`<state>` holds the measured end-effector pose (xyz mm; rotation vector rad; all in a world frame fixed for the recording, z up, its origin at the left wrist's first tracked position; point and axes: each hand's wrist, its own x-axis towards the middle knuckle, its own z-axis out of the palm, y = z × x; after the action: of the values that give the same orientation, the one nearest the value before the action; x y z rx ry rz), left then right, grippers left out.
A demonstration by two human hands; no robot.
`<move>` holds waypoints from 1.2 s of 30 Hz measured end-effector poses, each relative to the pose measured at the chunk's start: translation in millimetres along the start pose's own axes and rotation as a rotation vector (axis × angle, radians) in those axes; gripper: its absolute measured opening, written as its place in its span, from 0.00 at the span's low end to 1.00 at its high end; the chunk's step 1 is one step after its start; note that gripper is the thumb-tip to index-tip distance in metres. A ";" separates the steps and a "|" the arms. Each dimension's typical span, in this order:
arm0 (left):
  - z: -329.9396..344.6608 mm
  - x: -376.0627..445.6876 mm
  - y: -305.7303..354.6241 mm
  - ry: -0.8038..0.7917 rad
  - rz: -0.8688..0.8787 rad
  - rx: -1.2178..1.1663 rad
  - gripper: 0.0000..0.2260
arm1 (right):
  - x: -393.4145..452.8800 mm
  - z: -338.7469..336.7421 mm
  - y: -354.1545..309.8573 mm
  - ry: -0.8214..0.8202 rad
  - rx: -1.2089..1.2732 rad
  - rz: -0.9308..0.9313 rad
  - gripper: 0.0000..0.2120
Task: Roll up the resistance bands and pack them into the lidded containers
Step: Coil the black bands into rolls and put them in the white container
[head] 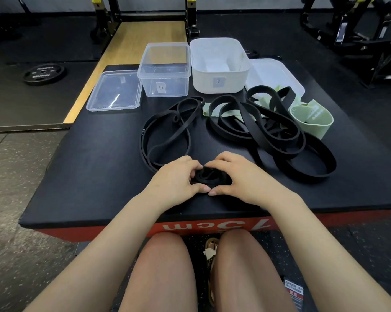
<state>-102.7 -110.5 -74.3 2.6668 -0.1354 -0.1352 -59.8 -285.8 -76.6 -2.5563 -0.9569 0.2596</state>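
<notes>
Gripping a coiled black band (209, 175) between my left hand (175, 181) and right hand (241, 176), I press it on the black platform (95, 167), near loose bands (268, 131).

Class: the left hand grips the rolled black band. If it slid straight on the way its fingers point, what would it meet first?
The left hand points right, across the rolled black band; just beyond is the right hand, fingertips nearly touching already.
</notes>
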 end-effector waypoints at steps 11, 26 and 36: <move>3.1 -2.3 -5.7 0.006 0.080 -0.024 0.24 | 22.2 -21.6 12.2 -0.236 -0.064 -0.103 0.29; -2.1 -0.3 -8.7 0.046 0.145 0.167 0.19 | 12.2 -20.2 14.7 -0.080 -0.014 0.072 0.30; 17.7 -4.3 10.7 0.176 0.053 0.165 0.20 | -6.4 -4.3 9.9 -0.046 0.000 0.122 0.50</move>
<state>-109.8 -127.4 -84.9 2.8202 -0.1671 0.1330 -57.4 -298.1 -76.8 -2.6232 -0.8184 0.3543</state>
